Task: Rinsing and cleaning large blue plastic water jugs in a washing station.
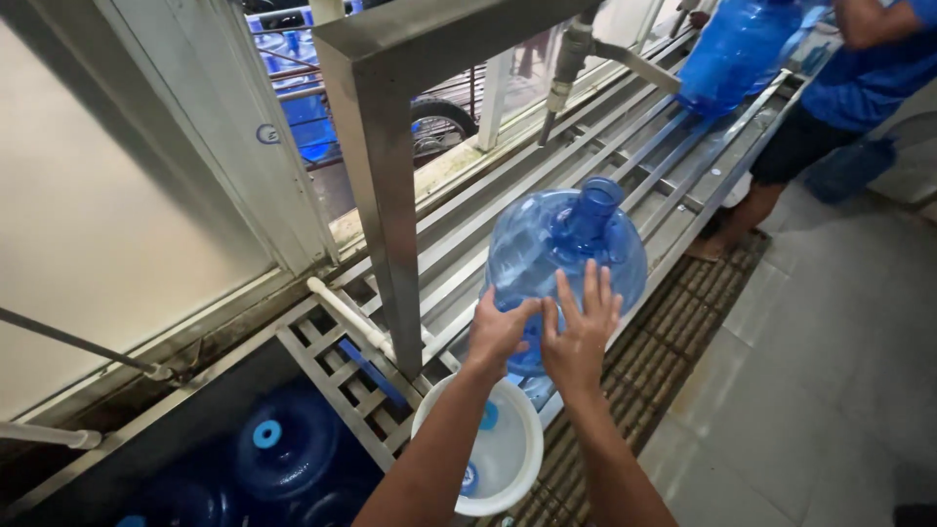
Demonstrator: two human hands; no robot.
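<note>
Now the left hand (498, 332) and right hand (581, 337) press open palms against a blue water bottle (566, 254) on metal rails (644, 166), above a white bucket (503, 459)

Glossy, see-through blue plastic made up the water jug (566, 256); the rail bench (508, 210) was dull brushed metal, the white basin (503, 451) smooth plastic, the floor grate (654, 366) rough and matt.
</note>
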